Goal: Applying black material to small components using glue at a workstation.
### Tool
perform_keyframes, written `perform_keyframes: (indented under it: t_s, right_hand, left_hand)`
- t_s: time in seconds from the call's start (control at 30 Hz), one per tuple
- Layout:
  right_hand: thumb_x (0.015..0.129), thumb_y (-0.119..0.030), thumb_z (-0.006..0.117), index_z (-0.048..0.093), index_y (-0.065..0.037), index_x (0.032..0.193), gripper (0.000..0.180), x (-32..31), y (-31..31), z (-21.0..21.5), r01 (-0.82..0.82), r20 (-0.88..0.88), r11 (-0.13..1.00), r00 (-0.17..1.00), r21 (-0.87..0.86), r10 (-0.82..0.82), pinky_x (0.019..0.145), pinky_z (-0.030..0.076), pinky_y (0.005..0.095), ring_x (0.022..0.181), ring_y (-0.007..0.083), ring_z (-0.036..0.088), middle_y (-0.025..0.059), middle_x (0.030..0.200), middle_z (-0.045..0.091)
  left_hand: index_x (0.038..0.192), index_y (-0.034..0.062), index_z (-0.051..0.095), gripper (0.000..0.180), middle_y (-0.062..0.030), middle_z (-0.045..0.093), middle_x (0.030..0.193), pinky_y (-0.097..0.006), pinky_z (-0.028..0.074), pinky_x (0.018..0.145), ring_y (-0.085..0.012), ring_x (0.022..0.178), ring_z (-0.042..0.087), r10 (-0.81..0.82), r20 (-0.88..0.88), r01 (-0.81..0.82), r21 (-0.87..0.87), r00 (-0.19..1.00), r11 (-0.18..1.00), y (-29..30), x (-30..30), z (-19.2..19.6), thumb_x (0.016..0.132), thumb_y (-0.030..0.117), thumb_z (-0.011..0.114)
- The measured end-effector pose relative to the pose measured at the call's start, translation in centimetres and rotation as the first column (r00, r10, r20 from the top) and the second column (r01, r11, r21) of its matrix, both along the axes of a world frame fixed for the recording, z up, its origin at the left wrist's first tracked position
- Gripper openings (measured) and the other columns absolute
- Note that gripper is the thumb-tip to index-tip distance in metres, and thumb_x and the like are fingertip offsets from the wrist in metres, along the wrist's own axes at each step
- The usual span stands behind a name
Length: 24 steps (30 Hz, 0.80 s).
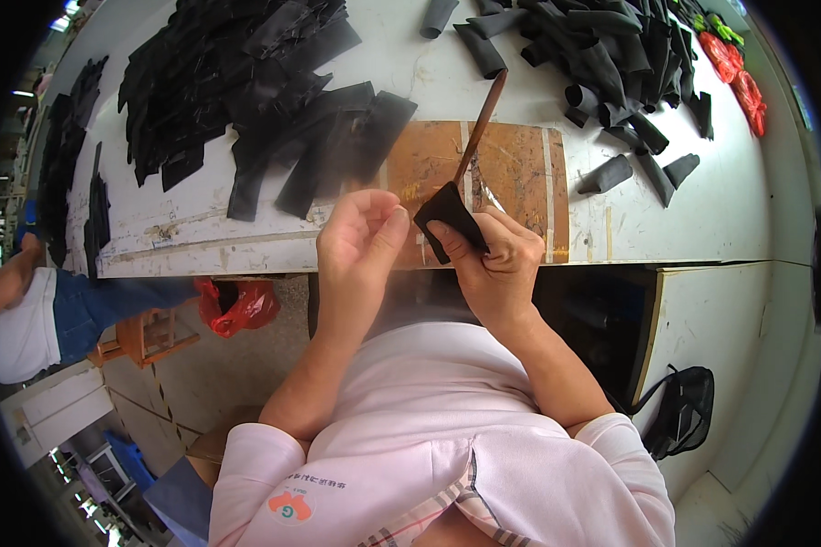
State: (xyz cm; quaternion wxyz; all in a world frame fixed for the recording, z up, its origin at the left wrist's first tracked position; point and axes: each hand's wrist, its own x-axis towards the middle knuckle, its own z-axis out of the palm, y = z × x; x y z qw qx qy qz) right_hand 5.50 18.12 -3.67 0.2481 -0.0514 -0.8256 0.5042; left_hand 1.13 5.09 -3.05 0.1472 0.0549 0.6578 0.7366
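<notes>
A worker in a pale pink top sits at a white worktable, both hands raised just in front of the brown board fixed to its near edge. The right hand pinches a small black fabric piece between thumb and fingers, together with a slim brown wooden stick that seems to run into the piece. The stick's long axis climbs from the hand up and slightly to the right across the board, its free tip pointing away from the worker toward the far side of the table. The left hand holds nothing; its fingers are loosely curled and partly spread, just left of the fabric piece and not touching it, so the right hand is the 1 in contact. The piece itself sits at the board's near edge, its broad end tilted toward the left hand. Left of the board lies a heap of flat black strips; right of the board, a pile of rolled black tubes, and beyond those some red and green items. Below the table, left of the board, a red plastic bag hangs, and another person's sleeve and blue-clad leg show at the frame's left edge.
</notes>
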Motion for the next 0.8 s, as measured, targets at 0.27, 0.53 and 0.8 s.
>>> perform_keyframes:
  t_s: [0.27,0.53,0.8]
  right_hand:
    - [0.055,-0.001,0.068,0.057,-0.006,0.069,0.018,0.1,0.6,-1.1,0.069,-0.105,0.952,0.994,0.298,-0.039,0.044,0.040,0.0306,0.053,0.0214,0.053,0.0045,0.059,0.051]
    - [0.047,0.002,0.060,0.050,-0.007,0.063,0.021,0.2,0.9,-1.4,0.055,-0.105,0.909,0.994,0.413,-0.012,0.042,0.039,0.0309,0.052,0.0207,0.050,0.0038,0.057,0.045]
    - [0.049,-0.006,0.059,0.047,-0.008,0.061,0.017,0.2,1.4,-1.8,0.051,-0.112,0.788,0.993,0.613,0.023,0.042,0.037,0.0294,0.051,0.0186,0.045,0.0029,0.059,0.043]
  left_hand:
    - [0.097,-0.0002,0.050,0.026,-0.0051,0.057,0.085,-0.020,0.041,0.065,-0.0091,0.075,0.053,-0.124,0.109,0.123,0.013,0.986,0.992,0.4,1.1,2.9,0.082,0.020,0.057]
    - [0.090,-0.0059,0.051,0.020,-0.0083,0.058,0.080,-0.023,0.047,0.067,-0.0104,0.074,0.057,-0.141,0.183,0.149,-0.033,0.973,0.988,0.3,1.2,3.0,0.079,0.008,0.060]
    - [0.088,0.0010,0.054,0.014,-0.0034,0.057,0.074,-0.019,0.042,0.052,-0.0088,0.062,0.055,-0.154,0.365,0.159,0.016,0.918,0.987,0.4,0.8,1.9,0.076,0.009,0.056]
